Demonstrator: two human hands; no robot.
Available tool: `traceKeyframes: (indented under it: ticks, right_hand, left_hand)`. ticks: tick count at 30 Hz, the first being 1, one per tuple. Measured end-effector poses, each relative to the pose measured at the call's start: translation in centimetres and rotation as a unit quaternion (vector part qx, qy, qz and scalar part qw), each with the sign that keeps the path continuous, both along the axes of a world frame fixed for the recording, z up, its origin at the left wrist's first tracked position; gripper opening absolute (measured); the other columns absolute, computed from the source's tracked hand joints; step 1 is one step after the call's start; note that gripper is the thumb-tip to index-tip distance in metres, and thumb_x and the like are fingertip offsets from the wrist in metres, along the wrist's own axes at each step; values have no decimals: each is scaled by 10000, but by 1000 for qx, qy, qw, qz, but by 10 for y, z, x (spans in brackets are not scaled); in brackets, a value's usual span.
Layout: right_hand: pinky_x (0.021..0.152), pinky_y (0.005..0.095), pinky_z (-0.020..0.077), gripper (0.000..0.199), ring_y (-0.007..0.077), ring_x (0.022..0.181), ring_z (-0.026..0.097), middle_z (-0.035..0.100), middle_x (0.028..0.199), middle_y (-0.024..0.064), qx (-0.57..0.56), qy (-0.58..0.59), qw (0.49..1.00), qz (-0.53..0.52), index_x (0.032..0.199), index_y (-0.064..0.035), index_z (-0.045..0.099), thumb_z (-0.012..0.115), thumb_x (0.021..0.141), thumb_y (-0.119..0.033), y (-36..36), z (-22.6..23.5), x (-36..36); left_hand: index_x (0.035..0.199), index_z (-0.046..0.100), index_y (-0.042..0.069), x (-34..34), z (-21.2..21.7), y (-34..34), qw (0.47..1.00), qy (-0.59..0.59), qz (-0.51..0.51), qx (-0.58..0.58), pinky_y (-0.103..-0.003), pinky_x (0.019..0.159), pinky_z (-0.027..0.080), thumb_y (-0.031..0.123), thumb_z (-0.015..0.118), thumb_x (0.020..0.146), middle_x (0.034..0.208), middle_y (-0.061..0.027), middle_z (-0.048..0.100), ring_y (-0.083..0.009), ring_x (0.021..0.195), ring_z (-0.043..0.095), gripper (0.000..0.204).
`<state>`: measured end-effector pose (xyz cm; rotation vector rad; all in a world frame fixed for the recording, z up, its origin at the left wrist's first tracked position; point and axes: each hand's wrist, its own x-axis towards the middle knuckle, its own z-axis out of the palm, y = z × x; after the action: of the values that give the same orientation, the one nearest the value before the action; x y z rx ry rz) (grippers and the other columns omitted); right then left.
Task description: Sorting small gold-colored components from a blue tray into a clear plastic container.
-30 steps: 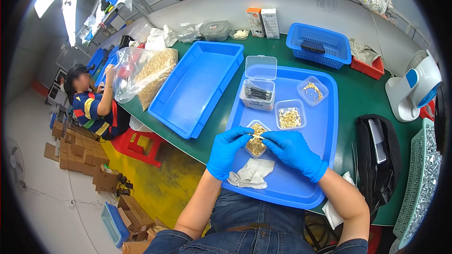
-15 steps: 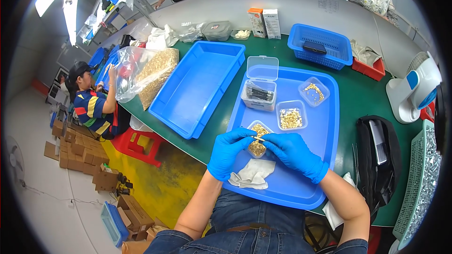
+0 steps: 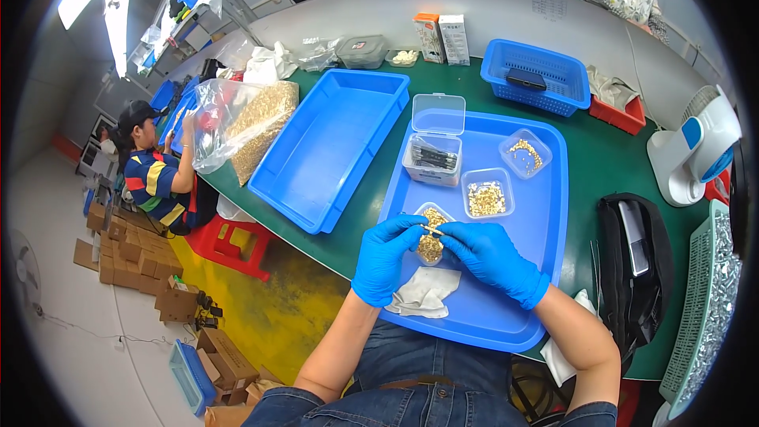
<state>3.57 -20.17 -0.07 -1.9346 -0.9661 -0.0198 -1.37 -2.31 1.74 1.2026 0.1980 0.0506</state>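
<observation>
My left hand [image 3: 385, 257] and my right hand [image 3: 489, 257], both in blue gloves, meet over a blue tray [image 3: 528, 332]. Between their fingertips is a small gold-coloured metal part [image 3: 432, 230], gripped from both sides. Just beneath it stands a clear tub of gold parts [image 3: 430, 248], partly covered by my fingers. Beyond my hands sit a second clear tub [image 3: 485, 194] with gold pieces and a third tub [image 3: 525, 153] with fewer. A lidded clear box [image 3: 433, 160] holds dark slim items. A white cloth [image 3: 425, 292] lies by my left wrist.
Left of the tray are a blue bin [image 3: 328, 150] and a plastic bag of gold parts [image 3: 265, 122]. A blue basket [image 3: 538, 75] stands at the back. To the right are a black bag [image 3: 632, 285] and a green basket [image 3: 700, 324] of silvery parts. A co-worker [image 3: 158, 166] sits at left.
My hands stay nearly in place, with only a slight shift of the fingers around the gold part. At left, the co-worker's raised hand has come down a little.
</observation>
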Motion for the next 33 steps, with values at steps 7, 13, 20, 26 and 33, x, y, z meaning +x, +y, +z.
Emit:
traceKeyframes:
  ticks: [7, 13, 20, 26, 33]
  right_hand:
    - [584, 297, 496, 214, 234, 658, 650, 640, 788, 142, -11, 45, 999, 6, 1066, -46, 601, 551, 889, -157, 0, 8, -3]
    - [576, 299, 497, 206, 239, 640, 647, 643, 782, 137, 29, 59, 998, -1, 1057, -51, 608, 559, 884, -151, 1, 5, -3]
    - [607, 307, 506, 208, 269, 695, 650, 652, 851, 148, 25, 11, 1000, -12, 1045, -48, 624, 579, 866, -144, 0, 6, -3]
    - [624, 312, 509, 214, 278, 722, 652, 655, 897, 144, 27, 34, 999, -4, 1044, -49, 629, 585, 860, -148, 0, 10, -5]
    - [629, 313, 508, 219, 280, 720, 649, 653, 892, 141, -6, -18, 1000, -18, 1043, -46, 630, 579, 866, -165, 1, 3, -3]
  left_hand:
    - [981, 636, -53, 0, -9, -5, 1000, 5, 12, -7, -215, 646, 430, -14, 585, 820, 859, -76, 614, -113, 697, 520, 174]
    - [1031, 609, -60, 1, -15, -2, 994, -9, 5, -105, -251, 715, 473, 15, 575, 843, 865, -88, 619, -138, 740, 558, 206]
    - [1042, 606, -47, 2, -21, 10, 985, -32, -42, -164, -290, 757, 497, 27, 588, 840, 890, -105, 627, -164, 781, 587, 216]
    - [1026, 618, -32, 1, -16, 8, 991, -15, -28, -134, -303, 763, 501, 2, 604, 818, 904, -99, 632, -163, 792, 592, 211]
    - [954, 658, -10, 3, -5, 12, 998, -38, -31, 32, -245, 757, 472, -43, 613, 781, 920, -75, 636, -132, 808, 585, 182]
